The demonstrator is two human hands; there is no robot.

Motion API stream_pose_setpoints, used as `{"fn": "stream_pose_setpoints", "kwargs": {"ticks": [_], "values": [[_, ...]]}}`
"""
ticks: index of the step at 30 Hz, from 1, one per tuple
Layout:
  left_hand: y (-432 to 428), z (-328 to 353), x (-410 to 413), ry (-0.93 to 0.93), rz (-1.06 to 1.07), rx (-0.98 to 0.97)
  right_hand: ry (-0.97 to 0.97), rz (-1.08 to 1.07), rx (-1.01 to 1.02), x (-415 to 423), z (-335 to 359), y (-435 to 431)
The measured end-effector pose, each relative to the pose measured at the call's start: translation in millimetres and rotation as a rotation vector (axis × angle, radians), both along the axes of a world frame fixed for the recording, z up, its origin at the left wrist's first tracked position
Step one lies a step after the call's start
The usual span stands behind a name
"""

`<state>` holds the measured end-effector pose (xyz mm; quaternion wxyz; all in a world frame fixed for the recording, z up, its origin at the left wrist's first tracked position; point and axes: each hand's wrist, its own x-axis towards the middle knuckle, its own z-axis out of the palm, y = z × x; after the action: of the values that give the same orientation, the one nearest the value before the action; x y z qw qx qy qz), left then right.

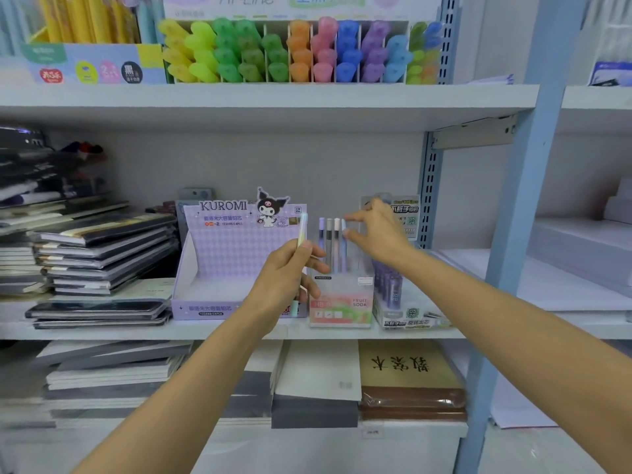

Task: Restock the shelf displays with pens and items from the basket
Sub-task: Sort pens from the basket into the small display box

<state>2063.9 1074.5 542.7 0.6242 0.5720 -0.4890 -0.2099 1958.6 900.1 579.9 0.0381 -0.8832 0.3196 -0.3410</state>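
Note:
My left hand (290,271) grips a pastel green-yellow pen (302,230) upright in front of the purple Kuromi display box (219,265). To its right stands a clear Fruit Soda pen holder (340,304) with several pastel pens (329,244) standing in it. My right hand (376,234) reaches over that holder; thumb and forefinger close on the top of the rightmost light-blue pen (344,249). The basket is out of view.
A lead-refill display (398,292) stands right of the holder. Stacked notebooks (102,254) fill the shelf's left side. Highlighters (294,51) line the shelf above. A blue upright post (513,234) bounds the right. Paper pads (318,371) lie on the shelf below.

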Motion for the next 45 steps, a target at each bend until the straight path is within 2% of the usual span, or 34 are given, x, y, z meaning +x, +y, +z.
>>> {"fn": "stream_pose_setpoints", "kwargs": {"ticks": [2, 4, 6, 8, 10, 13, 15, 17, 21, 25, 27, 30, 32, 35, 37, 39, 41, 43, 45], "values": [[2, 2, -3, -0.026, -0.004, 0.003, -0.169, 0.11, 0.05, -7, 4, 13], [4, 3, -6, -0.064, -0.006, 0.004, -0.351, 0.325, 0.176, -14, 15, 31], [5, 5, -10, -0.099, -0.011, 0.003, -0.384, 0.571, 0.373, -21, 27, 47], [5, 8, -13, -0.135, -0.02, -0.006, -0.325, 0.719, 0.466, -26, 33, 59], [7, 10, -16, -0.154, -0.036, -0.014, -0.351, 0.768, 0.486, -29, 35, 64], [11, 13, -14, -0.133, -0.002, -0.044, -0.586, 0.761, 0.569, -37, 38, 60], [15, 16, -10, -0.018, 0.049, -0.105, -0.714, 0.737, 0.616, -46, 40, 55], [19, 20, -6, 0.19, 0.061, -0.199, -0.762, 0.734, 0.667, -53, 39, 52], [22, 30, -13, 0.483, 0.019, -0.381, -0.623, 0.765, 0.746, -61, 25, 56], [19, 35, -22, 0.506, 0.009, -0.471, -0.306, 0.754, 0.682, -63, 12, 61], [18, 34, -25, 0.403, 0.037, -0.467, -0.276, 0.724, 0.583, -61, 13, 65], [16, 32, -28, 0.171, 0.097, -0.418, -0.45, 0.721, 0.472, -56, 24, 74], [15, 31, -31, 0.048, 0.108, -0.381, -0.466, 0.746, 0.394, -53, 33, 79], [14, 30, -37, -0.05, 0.094, -0.367, -0.423, 0.739, 0.282, -48, 39, 85], [14, 26, -37, -0.113, 0.125, -0.352, -0.468, 0.74, 0.288, -48, 41, 84], [14, 18, -33, -0.306, 0.234, -0.308, -0.556, 0.707, 0.32, -49, 44, 79], [15, 5, -28, -0.6, 0.327, -0.255, -0.656, 0.616, 0.314, -52, 46, 69], [16, -11, -25, -0.838, 0.325, -0.193, -0.722, 0.489, 0.281, -53, 46, 57], [14, -27, -23, -0.995, 0.292, -0.102, -0.733, 0.38, 0.265, -51, 42, 45]]}}
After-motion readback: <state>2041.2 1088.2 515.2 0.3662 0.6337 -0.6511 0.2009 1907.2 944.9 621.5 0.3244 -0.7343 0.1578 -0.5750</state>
